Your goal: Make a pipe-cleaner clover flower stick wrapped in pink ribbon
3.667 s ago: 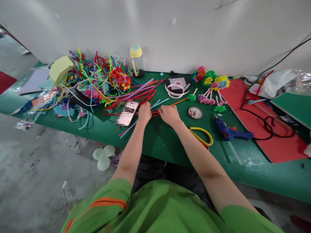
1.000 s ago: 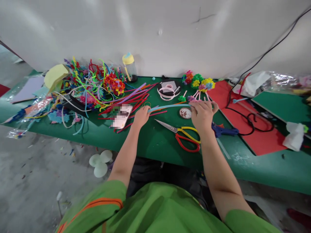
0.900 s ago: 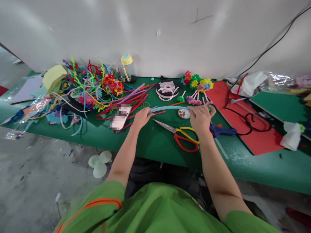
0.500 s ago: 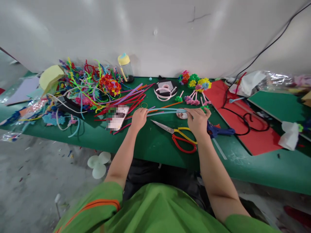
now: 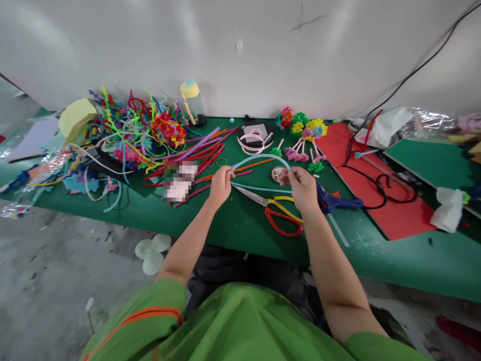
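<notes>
Left hand [image 5: 221, 185] and right hand [image 5: 303, 188] both closed, fingertips pinching a light-blue pipe cleaner [image 5: 259, 156] at center frame over the green counter [image 5: 233, 228] — nearly straight half a second ago, now bowed up into an arch, hands slightly closer together. Second light-blue strand [image 5: 263, 190] now runs lower, between the hands and across the scissors' blade area; can't tell if it's the same piece. Scissors [image 5: 267, 202] unmoved just below, round tin [image 5: 278, 174] beside the right hand's fingers — more exposed than before.
</notes>
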Tool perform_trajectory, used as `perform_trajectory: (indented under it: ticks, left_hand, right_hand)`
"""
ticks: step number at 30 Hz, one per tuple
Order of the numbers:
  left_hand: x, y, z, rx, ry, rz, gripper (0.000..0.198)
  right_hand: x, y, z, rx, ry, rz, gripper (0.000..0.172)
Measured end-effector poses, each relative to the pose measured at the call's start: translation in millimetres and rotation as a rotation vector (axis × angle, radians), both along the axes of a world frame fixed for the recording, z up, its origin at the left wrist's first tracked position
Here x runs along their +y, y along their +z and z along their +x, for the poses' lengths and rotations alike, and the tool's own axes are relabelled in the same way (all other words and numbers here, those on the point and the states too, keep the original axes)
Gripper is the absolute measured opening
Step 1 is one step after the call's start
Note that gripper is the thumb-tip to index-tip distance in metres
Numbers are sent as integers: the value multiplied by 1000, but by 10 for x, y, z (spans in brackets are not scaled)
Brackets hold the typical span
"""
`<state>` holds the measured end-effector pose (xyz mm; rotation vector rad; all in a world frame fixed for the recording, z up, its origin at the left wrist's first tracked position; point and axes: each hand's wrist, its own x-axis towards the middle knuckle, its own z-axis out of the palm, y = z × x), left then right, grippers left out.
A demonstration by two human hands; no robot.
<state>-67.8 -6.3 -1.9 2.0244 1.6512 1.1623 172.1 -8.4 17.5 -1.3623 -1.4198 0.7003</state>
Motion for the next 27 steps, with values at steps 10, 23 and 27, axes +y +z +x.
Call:
perform_trajectory:
  ticks: [10,23,27]
  left_hand:
    - [-48,123,532,-436,-294,-311,12]
    - [-117,28,702,-585,-472,-628,21]
    - [-124,57,699,-542,-429,-564,22]
  right_hand:
    - [-38,42,-95,693,241,-193,14]
    - [-84,19,-198,831,301,-297,25]
    - [-84,12,-187,939,313,-401,26]
